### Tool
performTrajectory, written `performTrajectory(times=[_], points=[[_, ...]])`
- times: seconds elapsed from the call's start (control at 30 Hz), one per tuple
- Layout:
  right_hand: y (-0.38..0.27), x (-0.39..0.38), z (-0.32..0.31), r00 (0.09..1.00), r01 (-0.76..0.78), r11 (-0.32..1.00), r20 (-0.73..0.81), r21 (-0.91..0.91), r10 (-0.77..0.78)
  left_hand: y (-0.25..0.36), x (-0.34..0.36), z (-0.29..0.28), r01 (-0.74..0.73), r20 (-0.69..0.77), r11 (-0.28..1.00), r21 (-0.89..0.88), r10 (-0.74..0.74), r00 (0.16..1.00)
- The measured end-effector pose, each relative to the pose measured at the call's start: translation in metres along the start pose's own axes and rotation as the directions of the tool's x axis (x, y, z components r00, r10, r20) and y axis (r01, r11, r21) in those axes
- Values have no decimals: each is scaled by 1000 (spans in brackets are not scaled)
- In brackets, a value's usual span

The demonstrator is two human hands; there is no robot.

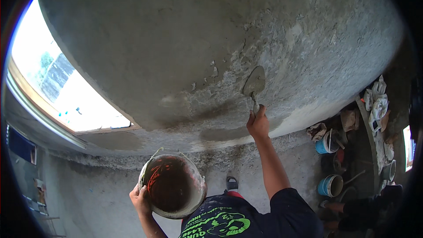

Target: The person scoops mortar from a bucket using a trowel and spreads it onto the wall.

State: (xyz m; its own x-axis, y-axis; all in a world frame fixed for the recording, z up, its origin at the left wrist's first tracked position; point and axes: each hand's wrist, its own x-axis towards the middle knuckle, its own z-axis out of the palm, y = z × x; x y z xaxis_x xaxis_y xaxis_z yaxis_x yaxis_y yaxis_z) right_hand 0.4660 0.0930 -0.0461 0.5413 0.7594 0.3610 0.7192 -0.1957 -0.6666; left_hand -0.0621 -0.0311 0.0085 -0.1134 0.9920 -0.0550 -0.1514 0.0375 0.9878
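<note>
Round, grey-stained white bucket, dark inside with orange-red streaks, lower centre-left of frame, mouth toward camera
Left hand nearer bucket, thumb over rim, fingers curled round its left side
Right hand higher, right of centre, wrapped round handle of grey, leaf-shaped metal trowel
Trowel up and right from bucket, well apart; long axis near vertical in frame, tip pointing away from right hand
Blade before rough, patchy grey wall; cannot tell if touching

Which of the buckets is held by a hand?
The bucket with red streaks inside: the left hand holds it. Others, like the blue buckets, are far to the right.
</note>
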Motion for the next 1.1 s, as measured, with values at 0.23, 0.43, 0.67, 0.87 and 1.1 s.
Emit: performTrajectory(times=[0.23,0.43,0.67,0.87,1.1], points=[[88,-86,22,934,-303,940,149,-158,326,-2,9,5,-9,58,1000,22,8,998],[188,-252,-9,800,-347,830,324,-436,505,-6,7,2,1,67,995,103,-8,998],[126,-281,-94,471,-879,135,789,457,394,15,22,18,-43,135,964,262,7,991],[50,-240,-111,294,-940,-257,917,226,-270,10,30,36,33,139,967,253,-71,988],[5,-238,-104,167,-961,150,922,231,-350,12,28,50,8,150,972,236,-45,988]])
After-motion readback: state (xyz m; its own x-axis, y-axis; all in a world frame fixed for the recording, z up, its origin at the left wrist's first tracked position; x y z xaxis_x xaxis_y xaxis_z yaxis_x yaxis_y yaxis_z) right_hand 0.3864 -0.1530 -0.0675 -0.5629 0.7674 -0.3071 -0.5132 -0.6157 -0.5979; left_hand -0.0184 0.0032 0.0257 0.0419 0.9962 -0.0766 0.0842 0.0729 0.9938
